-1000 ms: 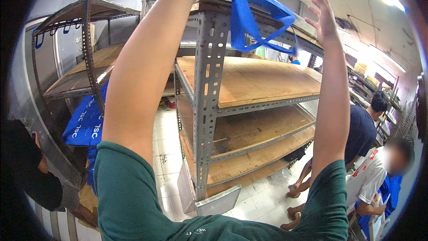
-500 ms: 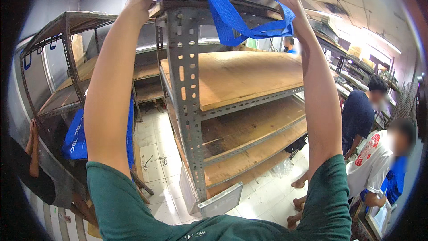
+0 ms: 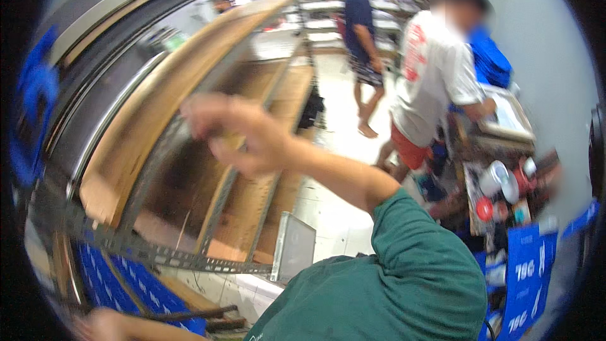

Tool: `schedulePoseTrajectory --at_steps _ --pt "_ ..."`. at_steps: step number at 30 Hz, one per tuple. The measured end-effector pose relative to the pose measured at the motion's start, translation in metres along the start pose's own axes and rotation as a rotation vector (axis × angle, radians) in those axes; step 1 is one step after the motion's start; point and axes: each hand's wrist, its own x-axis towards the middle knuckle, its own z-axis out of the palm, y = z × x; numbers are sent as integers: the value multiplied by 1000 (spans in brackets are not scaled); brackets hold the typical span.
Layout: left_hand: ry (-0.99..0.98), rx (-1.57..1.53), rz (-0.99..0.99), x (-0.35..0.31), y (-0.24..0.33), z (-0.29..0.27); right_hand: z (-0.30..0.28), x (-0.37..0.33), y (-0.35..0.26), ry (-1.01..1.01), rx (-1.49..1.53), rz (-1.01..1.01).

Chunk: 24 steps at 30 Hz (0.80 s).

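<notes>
Head view: the right hand (image 3: 249, 134) hangs blurred near the centre of the frame, in front of the metal rack (image 3: 154, 254); its fingers are half curled with a gap towards the thumb, and nothing held can be made out. Whether it touches the rack cannot be told. The left hand (image 3: 104, 326) is at the lower left edge, too smeared to tell whether it grips anything. Near it, in the lower left, lies blue printed fabric (image 3: 148, 290), with dark sticks (image 3: 218, 317) just beside it. Another piece, a blue bag (image 3: 25, 151) by its look, hangs at the far left of the frame, well apart from the right hand.

The blue bag looks light, soft and limp, likely to fold or swing rather than keep a shape, and not fragile. Its loop, or a doubled top edge, would probably make the surest hold; pinching one loose layer might let the rest sag. The printed fabric should handle alike, best taken by an edge with both hands.
</notes>
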Motion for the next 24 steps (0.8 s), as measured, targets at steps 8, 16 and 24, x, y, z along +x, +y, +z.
schedulePoseTrajectory --at_steps 8,16,24 --pt "-1091 150 -921 -428 84 -77 -171 -448 -122 -88 -549 1790" --pt "-2080 398 -1283 -554 49 -177 -293 -627 -245 246 -840 2244" --pt "-2010 130 -1245 -541 114 -27 -352 -608 -242 114 -910 2355"
